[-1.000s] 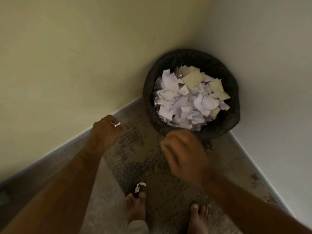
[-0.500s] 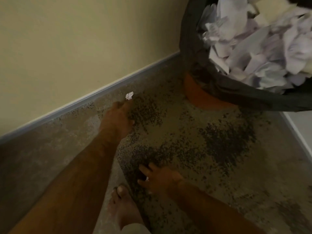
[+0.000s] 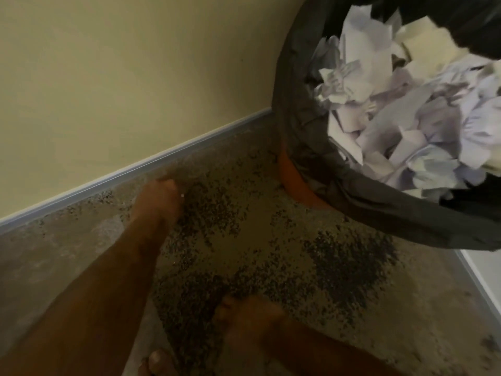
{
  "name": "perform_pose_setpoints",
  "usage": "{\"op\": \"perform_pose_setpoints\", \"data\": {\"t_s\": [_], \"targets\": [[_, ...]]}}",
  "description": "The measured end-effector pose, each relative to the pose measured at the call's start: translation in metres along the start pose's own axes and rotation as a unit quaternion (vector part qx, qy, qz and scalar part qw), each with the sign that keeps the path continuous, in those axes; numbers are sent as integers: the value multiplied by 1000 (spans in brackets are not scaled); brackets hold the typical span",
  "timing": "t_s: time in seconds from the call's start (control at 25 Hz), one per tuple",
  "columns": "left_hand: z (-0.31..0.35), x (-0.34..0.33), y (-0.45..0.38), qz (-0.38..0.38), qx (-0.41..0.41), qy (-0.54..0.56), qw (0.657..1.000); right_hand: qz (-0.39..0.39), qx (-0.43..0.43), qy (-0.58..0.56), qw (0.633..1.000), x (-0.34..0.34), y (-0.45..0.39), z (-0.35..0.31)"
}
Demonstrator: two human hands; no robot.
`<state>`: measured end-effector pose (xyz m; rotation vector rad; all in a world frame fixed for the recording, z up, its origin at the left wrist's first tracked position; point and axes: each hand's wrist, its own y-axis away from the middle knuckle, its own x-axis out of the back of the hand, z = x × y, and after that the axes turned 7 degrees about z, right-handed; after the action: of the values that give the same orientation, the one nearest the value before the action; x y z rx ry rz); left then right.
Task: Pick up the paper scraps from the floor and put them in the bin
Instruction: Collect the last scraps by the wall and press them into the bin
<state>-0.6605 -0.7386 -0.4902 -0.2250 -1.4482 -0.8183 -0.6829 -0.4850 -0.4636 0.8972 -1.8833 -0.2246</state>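
A: Direction and long axis of the paper scrap [image 3: 182, 195]?

B: Could not be told. Showed only as a white speck, too small for any shape or heading.

A: And of the bin [image 3: 379, 213]?

B: Stood at the upper right with its mouth turned up toward the camera. Was lined with a dark bag folded over the rim. Showed a strip of orange body [image 3: 295, 183] under the bag on the lower left side, going down to the floor [image 3: 271, 240].

A: Place of the scrap against the hands?

B: Sat right at the fingertips of the left hand [image 3: 160, 204], low over the floor, just off the skirting [image 3: 108, 180] under the yellow wall [image 3: 135, 77]. Was pinched there, fingers curled in tight. Lay well apart from the right hand [image 3: 249, 324] and left of the bin, not touching it.

A: The right hand, then?

B: Reached down to the speckled floor near the bottom edge, fingers pointing at it. Was blurred; could not tell whether spread, closed, or holding anything.

A: Anything hidden or cut off?

B: Lost the far and right parts of the bin past the frame edge. Saw a heap of crumpled white and cream paper [image 3: 393, 118] filling it close to the rim. Caught one bare toe [image 3: 157, 359] at the bottom, with the rest of the foot out of view. Lost both forearms at the lower edge.
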Motion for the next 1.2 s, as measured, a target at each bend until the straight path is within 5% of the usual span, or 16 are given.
{"op": "perform_pose_setpoints", "data": {"t_s": [0.12,0.2,0.36,0.48,0.56,0.68,0.92,1.0,1.2], "targets": [[25,29,39,40,47,170,984,106,-133,14,985,38,33,13],[54,58,67,106,54,250,961,265,-213,-17,940,73,59,16],[107,136,97,211,138,363,897,572,-232,-103,780,154,121,-2],[148,215,114,300,78,446,840,690,-252,-96,671,231,178,-27],[179,255,119,308,17,473,825,714,-287,-81,633,268,215,-28],[219,284,117,244,-43,458,854,702,-371,-61,605,282,253,-2],[257,270,114,42,-52,363,929,497,-484,-156,703,249,272,39],[255,262,114,-10,-46,357,933,468,-490,-199,708,241,277,42],[236,256,125,-47,-188,213,958,485,-480,-221,696,236,297,17]]}}
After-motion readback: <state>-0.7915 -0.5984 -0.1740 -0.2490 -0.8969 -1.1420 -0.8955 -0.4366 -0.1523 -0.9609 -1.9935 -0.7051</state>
